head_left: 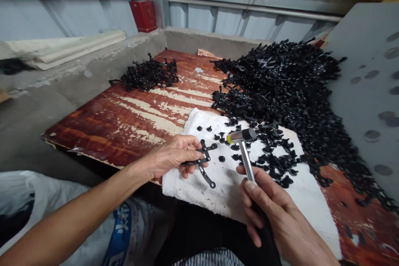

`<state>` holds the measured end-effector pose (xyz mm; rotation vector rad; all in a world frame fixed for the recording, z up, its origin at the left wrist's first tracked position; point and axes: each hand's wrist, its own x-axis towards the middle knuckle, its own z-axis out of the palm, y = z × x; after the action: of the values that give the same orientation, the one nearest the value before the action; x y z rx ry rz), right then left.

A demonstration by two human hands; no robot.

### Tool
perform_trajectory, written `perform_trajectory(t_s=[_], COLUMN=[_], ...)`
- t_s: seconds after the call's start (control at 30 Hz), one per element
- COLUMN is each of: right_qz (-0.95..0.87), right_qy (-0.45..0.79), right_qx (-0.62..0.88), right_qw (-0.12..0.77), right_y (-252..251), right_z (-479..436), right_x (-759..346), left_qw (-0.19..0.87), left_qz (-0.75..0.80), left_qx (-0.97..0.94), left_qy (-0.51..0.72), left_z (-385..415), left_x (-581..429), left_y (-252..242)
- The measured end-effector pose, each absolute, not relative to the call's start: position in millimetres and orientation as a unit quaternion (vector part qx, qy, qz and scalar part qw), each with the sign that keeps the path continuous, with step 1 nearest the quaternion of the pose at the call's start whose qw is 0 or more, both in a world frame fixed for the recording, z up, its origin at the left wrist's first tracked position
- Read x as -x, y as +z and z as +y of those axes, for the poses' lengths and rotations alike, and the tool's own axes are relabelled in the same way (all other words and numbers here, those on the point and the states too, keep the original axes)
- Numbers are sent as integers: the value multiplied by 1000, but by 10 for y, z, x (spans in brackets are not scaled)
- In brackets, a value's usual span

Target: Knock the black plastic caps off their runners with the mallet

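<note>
My left hand [176,156] pinches a black jointed linkage [204,162] of flat bars with round ends, held over a white cloth [183,187]. My right hand [264,199] is wrapped round the handle of a small hammer [246,156], which stands upright with its head up. The hammer's head has a black face on the right and a yellow one on the left. Small round black knobs [221,158] lie scattered on the cloth between and beyond my hands. A denser group of these black pieces [280,158] lies behind the hammer.
A large heap of black parts [280,79] covers the board's right side. A smaller heap [149,74] sits at the back left of the worn red-brown board [124,120]. A grey panel [368,91] with round marks stands at right. A white sack [18,199] is at lower left.
</note>
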<state>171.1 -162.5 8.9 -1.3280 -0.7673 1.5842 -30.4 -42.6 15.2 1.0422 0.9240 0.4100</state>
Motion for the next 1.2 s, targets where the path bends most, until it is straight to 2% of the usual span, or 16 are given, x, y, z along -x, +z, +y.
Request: perform_trajectory(t_s=[0.1,0.37,0.93,1.2], right_qz=[-258,-221,-204,-201], right_qy=[630,633,673,676], right_qx=[548,544,507,502], right_qw=[486,505,498,501], right_y=[58,-20,-50,-49], right_z=[-1755,-1857,-1839,-1855], right_x=[-1696,-1628,-1712,-1711], left_qw=[719,682,678,649], left_qz=[434,487,490,540], left_qx=[-509,-514,-520,-512], left_qy=[190,182,173,160], left_z=[-394,-335,-306,-307], left_x=[205,70,61,-23], left_y=[203,244,200,291])
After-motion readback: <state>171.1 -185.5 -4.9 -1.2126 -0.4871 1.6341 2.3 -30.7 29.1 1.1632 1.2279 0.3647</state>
